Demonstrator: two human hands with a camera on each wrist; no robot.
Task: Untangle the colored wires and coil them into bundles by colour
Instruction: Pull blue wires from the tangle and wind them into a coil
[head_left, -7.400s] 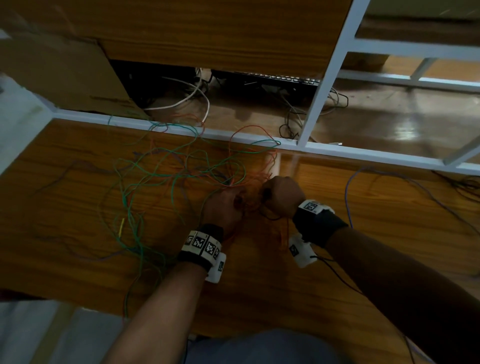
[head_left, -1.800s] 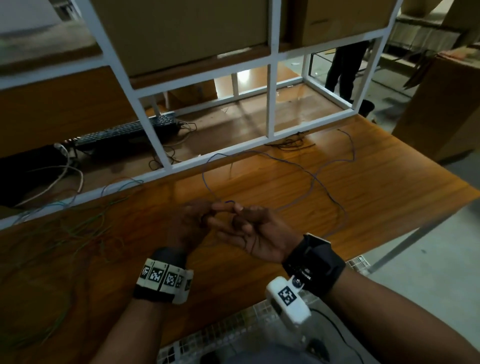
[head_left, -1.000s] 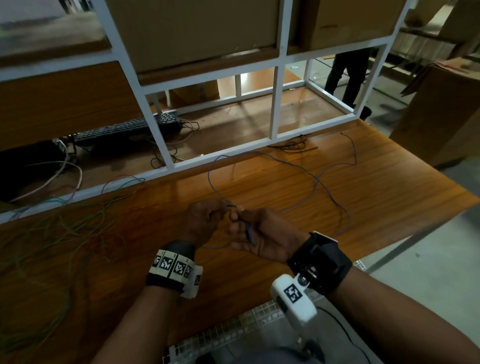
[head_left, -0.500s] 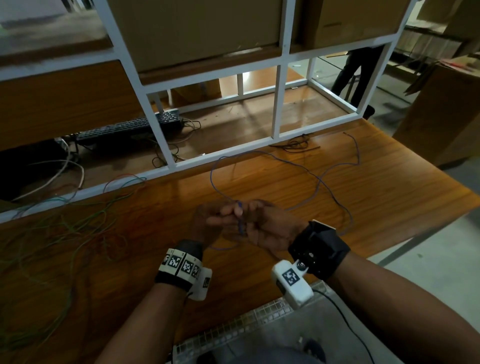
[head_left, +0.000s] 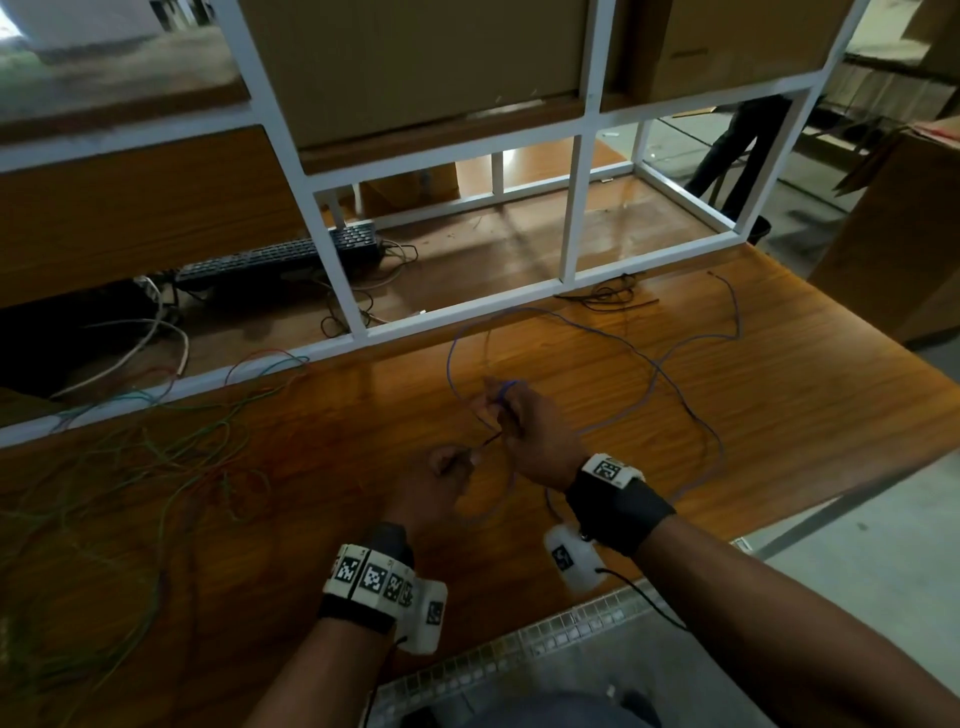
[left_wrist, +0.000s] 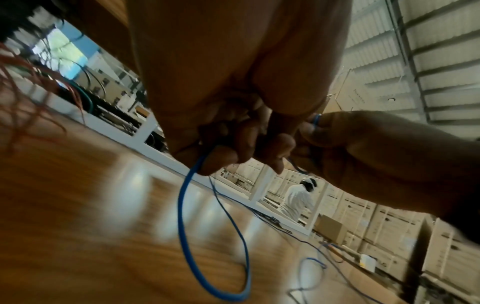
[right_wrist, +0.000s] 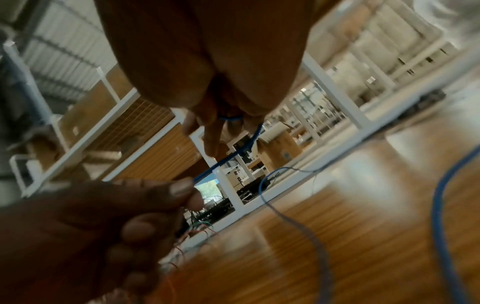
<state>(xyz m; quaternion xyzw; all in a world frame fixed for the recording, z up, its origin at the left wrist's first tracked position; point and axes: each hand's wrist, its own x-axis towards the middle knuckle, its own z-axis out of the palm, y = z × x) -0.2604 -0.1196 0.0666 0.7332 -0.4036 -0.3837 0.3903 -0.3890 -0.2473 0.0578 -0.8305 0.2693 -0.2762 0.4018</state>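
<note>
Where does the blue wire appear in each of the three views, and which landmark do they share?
Head: the blue wire loops over the table right of centre, up to both hands.
Left wrist: it hangs in a loop below the left hand.
Right wrist: it runs taut from the right hand toward lower left.
Shared landmark: the white frame.

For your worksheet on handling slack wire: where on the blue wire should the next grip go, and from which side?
Probably on the short taut span of the blue wire between the left hand and the right hand, pinched from above. It is lifted off the table there; the rest lies in slack loops.
</note>
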